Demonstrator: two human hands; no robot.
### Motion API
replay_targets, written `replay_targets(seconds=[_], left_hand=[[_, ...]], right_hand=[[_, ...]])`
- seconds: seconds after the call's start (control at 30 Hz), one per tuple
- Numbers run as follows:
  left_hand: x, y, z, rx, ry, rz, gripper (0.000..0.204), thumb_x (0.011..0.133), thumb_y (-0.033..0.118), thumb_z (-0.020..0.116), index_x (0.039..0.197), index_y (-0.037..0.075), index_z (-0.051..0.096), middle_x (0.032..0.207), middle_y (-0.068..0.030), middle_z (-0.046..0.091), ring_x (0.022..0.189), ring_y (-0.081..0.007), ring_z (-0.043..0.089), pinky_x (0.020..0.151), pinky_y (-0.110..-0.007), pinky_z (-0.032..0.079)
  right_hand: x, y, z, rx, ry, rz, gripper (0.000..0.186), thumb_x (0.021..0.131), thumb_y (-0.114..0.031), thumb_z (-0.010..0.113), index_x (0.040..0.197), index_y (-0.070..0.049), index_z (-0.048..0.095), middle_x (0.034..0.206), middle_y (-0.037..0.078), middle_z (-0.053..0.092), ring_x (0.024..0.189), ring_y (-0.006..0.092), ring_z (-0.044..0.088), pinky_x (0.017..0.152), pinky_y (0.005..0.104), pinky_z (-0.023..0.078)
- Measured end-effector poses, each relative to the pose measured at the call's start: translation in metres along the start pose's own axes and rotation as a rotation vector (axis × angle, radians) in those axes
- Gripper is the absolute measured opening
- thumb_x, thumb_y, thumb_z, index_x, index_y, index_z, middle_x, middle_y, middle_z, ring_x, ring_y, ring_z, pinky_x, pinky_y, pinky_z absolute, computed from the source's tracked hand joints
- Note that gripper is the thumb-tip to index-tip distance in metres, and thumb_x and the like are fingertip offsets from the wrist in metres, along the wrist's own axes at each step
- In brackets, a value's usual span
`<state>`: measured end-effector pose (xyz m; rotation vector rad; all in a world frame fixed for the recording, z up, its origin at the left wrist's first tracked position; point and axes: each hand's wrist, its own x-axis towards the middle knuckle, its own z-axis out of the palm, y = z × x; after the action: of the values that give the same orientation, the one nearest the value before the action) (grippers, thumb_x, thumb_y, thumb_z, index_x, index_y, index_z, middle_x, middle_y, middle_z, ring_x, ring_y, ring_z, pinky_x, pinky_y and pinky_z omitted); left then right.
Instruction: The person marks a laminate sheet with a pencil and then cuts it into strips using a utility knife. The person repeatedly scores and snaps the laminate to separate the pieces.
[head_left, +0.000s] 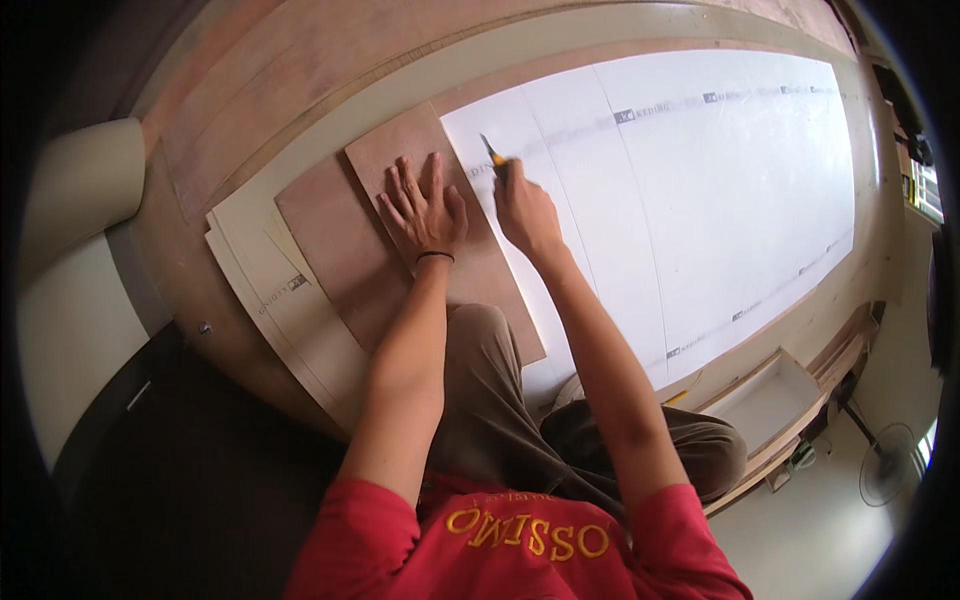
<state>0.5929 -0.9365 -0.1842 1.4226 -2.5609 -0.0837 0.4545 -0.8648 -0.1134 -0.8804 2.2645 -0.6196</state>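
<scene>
My left hand point(425, 215) lies flat with spread fingers on a brown rectangular board point(472, 245), pressing near its middle. In my right hand point(527, 212) is a yellow and black utility knife point(495, 153), its blade pointing away from me over a large white sheet point(740, 200). The knife is just to the right of the board's long edge; whether the blade touches the sheet I cannot tell. Thin lines run across the white sheet. A second brown board point(330, 225) lies partly under the first, on the left.
Pale sheets point(262, 268) lie under the boards at left. A large roll point(85, 180) rests at the far left. My knee point(482, 335) is up beside the board's near end. An open wooden drawer point(765, 400) and a fan point(888, 465) stand at the right.
</scene>
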Motion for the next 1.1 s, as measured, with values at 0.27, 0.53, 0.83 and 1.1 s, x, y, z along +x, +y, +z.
replay_targets(seconds=[0.27, 0.53, 0.83, 1.1], left_hand=[[-0.003, 0.006, -0.007, 0.100, -0.189, -0.012, 0.078, 0.088, 0.041, 0.056, 0.157, 0.024, 0.024, 0.164, -0.0084, 0.019, 0.151, -0.0312, 0.019, 0.118, -0.058, 0.018], [-0.001, 0.006, -0.008, 0.105, -0.155, -0.004, 0.075, 0.091, 0.046, 0.052, 0.157, 0.022, 0.025, 0.164, -0.0071, 0.020, 0.151, -0.0290, 0.020, 0.117, -0.057, 0.019], [-0.004, 0.002, 0.009, 0.104, -0.087, 0.031, 0.070, 0.093, 0.037, 0.045, 0.157, 0.022, 0.025, 0.163, -0.0133, 0.022, 0.149, -0.0362, 0.021, 0.114, -0.063, 0.021], [-0.005, 0.003, 0.005, 0.064, -0.134, 0.000, 0.065, 0.097, 0.042, 0.044, 0.157, 0.023, 0.026, 0.164, -0.0119, 0.018, 0.151, -0.0340, 0.015, 0.116, -0.062, 0.018]], right_hand=[[0.044, -0.043, 0.012, -0.031, -0.121, -0.007, 0.025, 0.099, -0.024, 0.044, 0.112, -0.004, 0.043, 0.085, 0.033, 0.066, 0.081, 0.0533, 0.064, 0.070, 0.0598, 0.050], [0.057, -0.046, 0.017, -0.111, -0.127, -0.044, 0.026, 0.098, -0.024, 0.047, 0.111, -0.002, 0.046, 0.086, 0.034, 0.066, 0.083, 0.0528, 0.065, 0.072, 0.0581, 0.052], [0.062, -0.054, 0.015, -0.154, -0.158, 0.004, 0.033, 0.097, -0.027, 0.051, 0.112, 0.001, 0.051, 0.089, 0.031, 0.068, 0.088, 0.0481, 0.068, 0.075, 0.0537, 0.055], [0.054, -0.054, 0.021, -0.126, -0.155, 0.066, 0.034, 0.098, -0.030, 0.049, 0.113, 0.000, 0.051, 0.089, 0.030, 0.069, 0.087, 0.0490, 0.067, 0.076, 0.0546, 0.054]])
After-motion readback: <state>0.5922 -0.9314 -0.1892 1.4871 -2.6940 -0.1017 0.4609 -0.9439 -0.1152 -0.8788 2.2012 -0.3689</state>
